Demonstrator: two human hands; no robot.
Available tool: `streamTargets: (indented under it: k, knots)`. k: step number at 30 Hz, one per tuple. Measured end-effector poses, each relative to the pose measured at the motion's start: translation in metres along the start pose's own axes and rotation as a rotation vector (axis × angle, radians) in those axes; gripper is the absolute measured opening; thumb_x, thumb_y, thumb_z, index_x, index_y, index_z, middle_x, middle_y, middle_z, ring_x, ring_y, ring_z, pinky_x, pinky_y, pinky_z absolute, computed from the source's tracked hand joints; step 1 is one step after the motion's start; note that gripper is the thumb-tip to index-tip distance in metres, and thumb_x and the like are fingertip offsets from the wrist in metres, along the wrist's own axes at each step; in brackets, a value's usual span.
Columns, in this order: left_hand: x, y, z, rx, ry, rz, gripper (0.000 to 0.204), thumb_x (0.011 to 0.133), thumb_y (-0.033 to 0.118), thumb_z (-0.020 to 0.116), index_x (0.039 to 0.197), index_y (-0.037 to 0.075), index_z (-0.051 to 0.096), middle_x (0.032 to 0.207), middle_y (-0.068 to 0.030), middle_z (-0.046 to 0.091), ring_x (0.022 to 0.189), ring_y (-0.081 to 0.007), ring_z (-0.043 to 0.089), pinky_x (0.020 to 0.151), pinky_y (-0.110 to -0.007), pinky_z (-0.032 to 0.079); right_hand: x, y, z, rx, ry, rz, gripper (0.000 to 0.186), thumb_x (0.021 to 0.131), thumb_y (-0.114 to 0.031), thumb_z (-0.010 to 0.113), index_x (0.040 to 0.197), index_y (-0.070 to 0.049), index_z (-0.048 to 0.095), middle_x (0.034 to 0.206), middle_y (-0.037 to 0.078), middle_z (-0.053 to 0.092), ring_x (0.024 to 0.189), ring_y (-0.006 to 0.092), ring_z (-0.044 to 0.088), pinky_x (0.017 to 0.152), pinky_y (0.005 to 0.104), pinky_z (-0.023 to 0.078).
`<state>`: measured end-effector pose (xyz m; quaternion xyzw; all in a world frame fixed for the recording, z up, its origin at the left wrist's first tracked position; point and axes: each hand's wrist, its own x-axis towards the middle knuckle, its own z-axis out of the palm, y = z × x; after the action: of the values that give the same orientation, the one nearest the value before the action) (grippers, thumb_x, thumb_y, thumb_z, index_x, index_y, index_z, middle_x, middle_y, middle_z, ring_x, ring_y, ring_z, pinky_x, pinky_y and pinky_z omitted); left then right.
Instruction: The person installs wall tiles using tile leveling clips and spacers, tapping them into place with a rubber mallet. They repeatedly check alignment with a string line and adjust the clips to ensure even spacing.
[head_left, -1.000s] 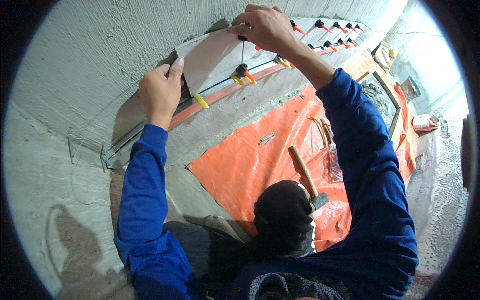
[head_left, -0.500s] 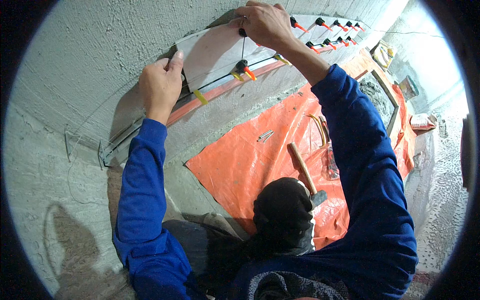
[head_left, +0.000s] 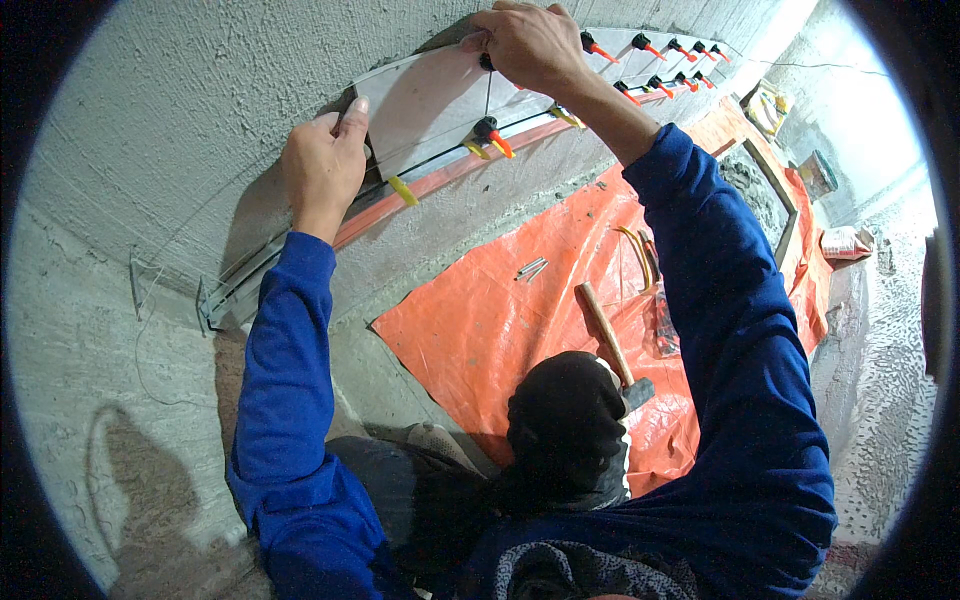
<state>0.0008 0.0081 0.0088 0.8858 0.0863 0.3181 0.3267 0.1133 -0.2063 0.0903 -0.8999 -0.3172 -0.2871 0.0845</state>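
A pale wall tile [head_left: 425,105] stands against the rough grey wall, at the left end of a tile row. My left hand [head_left: 326,165] is closed on its left edge, thumb on the front face and fingers partly hidden behind the edge. At the tile's upper right, my right hand [head_left: 530,45] bends its fingers over the top edge, covering part of the joint. A black-and-red tile leveling clip [head_left: 490,136] sits low on that joint. Under the tile, a yellow wedge [head_left: 403,191] rests on a reddish straight ledge [head_left: 440,180].
More black-and-red clips [head_left: 645,45] line the tiles to the right. An orange sheet [head_left: 480,300] covers the floor, bearing a hammer [head_left: 606,330] and several small metal rods [head_left: 531,268]. Mortar [head_left: 755,190] lies in a framed tray at right. A string runs to a metal bracket [head_left: 205,305].
My left hand has shifted very slightly to the right at the tile's edge. My right hand stays in nearly the same place.
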Motion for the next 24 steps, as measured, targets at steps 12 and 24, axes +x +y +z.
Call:
streamTargets:
  k: [12, 24]
  knots:
    - [-0.011, 0.009, -0.001, -0.033, 0.109, 0.076, 0.051, 0.086, 0.045, 0.063, 0.063, 0.0, 0.065, 0.054, -0.0194, 0.056, 0.047, -0.0323, 0.054, 0.05, -0.043, 0.042, -0.04, -0.003, -0.002, 0.174, 0.378, -0.03, 0.025, 0.086, -0.031, 0.068, 0.1, -0.01, 0.07, 0.081, 0.004, 0.061, 0.068, 0.0182, 0.057, 0.063, 0.0315, 0.046]
    - [-0.037, 0.015, -0.065, 0.098, 0.02, -0.068, 0.028, 0.073, 0.023, 0.075, 0.063, 0.001, 0.061, 0.051, -0.0096, 0.056, 0.046, -0.0157, 0.051, 0.047, -0.034, 0.041, -0.29, -0.02, 0.137, 1.025, 0.022, 0.402, 0.019, 0.084, -0.004, 0.07, 0.073, -0.002, 0.054, 0.066, 0.003, 0.052, 0.06, 0.0099, 0.047, 0.055, 0.0263, 0.039]
